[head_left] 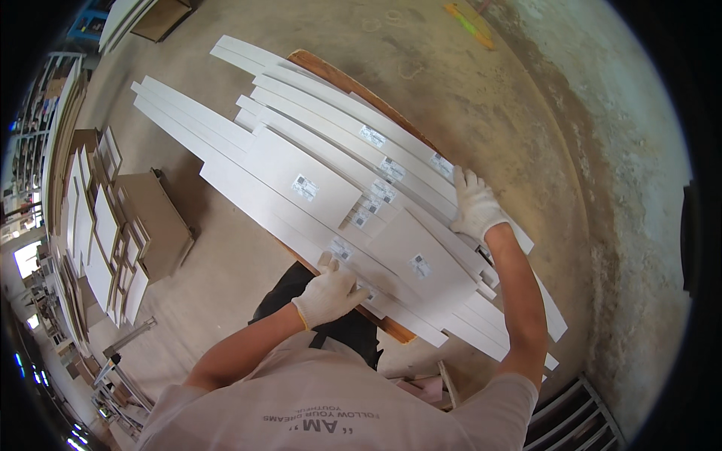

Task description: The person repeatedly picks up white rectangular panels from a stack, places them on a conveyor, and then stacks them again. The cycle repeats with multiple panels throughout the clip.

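White flat boards (308, 177), most long and narrow, lie overlapping in layers across a wooden support in front of me. Several carry small printed labels (304, 186). My left hand (329, 293), in a white knit glove, rests at the near edge of the pile, thumb and forefinger apart, the other fingers bent. My right hand (477, 204), gloved alike, spans a narrow white strip (515, 237) along the far right edge. Its fingers reach over the outer side and the thumb lies on the inner side. The undersides of both hands are hidden.
The support's brown wooden edge (361, 98) shows behind the pile. Leaning board stacks (101, 225) and a brown panel (150, 218) stand at the left. A worn wall (624, 150) rises at the right. A metal rack (579, 413) is at the lower right.
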`<state>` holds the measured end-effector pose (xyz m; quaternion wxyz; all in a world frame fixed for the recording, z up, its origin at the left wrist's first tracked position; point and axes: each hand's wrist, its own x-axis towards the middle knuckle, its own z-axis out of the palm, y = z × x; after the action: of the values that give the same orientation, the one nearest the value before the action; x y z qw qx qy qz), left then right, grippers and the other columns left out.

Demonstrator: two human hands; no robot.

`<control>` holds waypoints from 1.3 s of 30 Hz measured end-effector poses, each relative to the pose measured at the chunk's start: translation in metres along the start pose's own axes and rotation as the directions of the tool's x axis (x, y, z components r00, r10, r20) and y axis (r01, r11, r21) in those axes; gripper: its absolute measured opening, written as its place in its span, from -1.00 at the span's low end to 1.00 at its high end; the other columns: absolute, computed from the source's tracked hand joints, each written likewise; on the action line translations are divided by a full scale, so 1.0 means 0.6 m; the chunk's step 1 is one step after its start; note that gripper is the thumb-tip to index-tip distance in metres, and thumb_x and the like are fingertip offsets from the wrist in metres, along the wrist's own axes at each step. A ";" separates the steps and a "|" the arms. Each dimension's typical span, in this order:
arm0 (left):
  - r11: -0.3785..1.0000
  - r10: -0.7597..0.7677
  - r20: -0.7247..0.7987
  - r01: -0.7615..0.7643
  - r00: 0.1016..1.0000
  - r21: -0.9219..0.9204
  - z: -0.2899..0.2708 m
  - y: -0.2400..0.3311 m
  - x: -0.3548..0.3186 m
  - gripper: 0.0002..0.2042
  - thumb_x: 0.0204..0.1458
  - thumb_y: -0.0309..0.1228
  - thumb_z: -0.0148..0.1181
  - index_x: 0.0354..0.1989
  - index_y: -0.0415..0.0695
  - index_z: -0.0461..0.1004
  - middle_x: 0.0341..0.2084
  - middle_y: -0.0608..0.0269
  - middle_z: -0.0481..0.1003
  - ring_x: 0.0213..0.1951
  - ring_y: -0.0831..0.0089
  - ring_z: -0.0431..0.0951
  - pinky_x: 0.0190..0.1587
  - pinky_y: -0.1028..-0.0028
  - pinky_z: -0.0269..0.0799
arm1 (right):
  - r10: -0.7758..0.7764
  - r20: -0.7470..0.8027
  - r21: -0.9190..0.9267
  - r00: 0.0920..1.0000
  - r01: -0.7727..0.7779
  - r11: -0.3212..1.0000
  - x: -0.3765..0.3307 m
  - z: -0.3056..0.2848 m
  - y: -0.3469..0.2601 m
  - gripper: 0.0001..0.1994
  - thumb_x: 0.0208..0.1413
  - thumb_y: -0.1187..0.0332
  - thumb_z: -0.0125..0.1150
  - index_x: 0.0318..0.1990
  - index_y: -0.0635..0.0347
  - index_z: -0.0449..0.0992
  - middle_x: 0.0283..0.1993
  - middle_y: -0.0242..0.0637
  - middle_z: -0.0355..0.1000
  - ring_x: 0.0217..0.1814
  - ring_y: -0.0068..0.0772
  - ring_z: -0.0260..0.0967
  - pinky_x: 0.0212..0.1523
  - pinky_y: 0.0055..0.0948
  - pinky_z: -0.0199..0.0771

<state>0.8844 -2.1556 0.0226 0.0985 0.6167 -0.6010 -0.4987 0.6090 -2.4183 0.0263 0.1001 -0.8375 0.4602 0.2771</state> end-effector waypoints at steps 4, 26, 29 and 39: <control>0.979 0.066 0.012 -0.062 0.998 -0.193 -0.023 0.011 0.062 -0.56 0.21 -0.04 0.27 -0.28 -0.28 0.66 -0.31 -0.16 0.61 -0.02 -0.09 0.55 0.04 0.09 0.54 | -0.018 -0.033 0.056 0.999 0.020 0.998 -0.003 -0.020 -0.003 0.19 -0.22 0.19 0.61 0.56 0.37 -0.02 0.43 0.16 0.24 0.46 0.15 0.28 0.43 -0.01 0.35; -0.472 -0.015 -0.318 -0.287 0.948 -0.834 -0.021 -0.058 -0.149 -0.49 0.28 -0.38 0.36 0.37 -0.26 0.44 0.22 0.19 0.56 0.24 0.36 0.55 0.32 0.27 0.46 | -0.159 -0.401 -0.004 0.902 0.172 0.985 -0.411 -0.089 -0.472 0.18 -0.22 0.07 0.64 0.51 0.42 0.05 0.39 0.35 0.18 0.42 0.40 0.18 0.45 0.13 0.26; -0.451 -0.156 -0.670 -0.656 0.726 -0.605 -0.054 -0.135 -0.288 -0.44 0.25 -0.36 0.40 0.38 -0.29 0.42 0.25 0.15 0.54 0.26 0.33 0.53 0.33 0.27 0.45 | -0.396 -0.460 -0.134 0.795 0.378 0.916 -0.418 -0.107 -0.579 0.09 -0.13 -0.09 0.61 0.45 0.44 0.24 0.33 0.34 0.32 0.40 0.36 0.28 0.46 0.11 0.30; 0.060 -0.674 -0.737 -0.998 -0.040 -0.001 0.077 -0.409 -0.935 -0.46 0.16 -0.33 0.50 0.26 -0.31 0.52 0.10 0.16 0.63 0.11 0.34 0.62 0.25 0.30 0.52 | -0.948 -0.171 -0.342 0.266 0.887 0.311 -0.594 -0.071 -1.144 0.21 -0.27 0.12 0.64 0.52 0.39 0.01 0.42 0.29 0.18 0.47 0.37 0.14 0.45 0.11 0.27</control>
<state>1.1316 -1.5994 0.1018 0.9539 0.2859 0.0321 -0.0855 1.0413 -1.7992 0.1997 0.0854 -0.9863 -0.1293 0.0565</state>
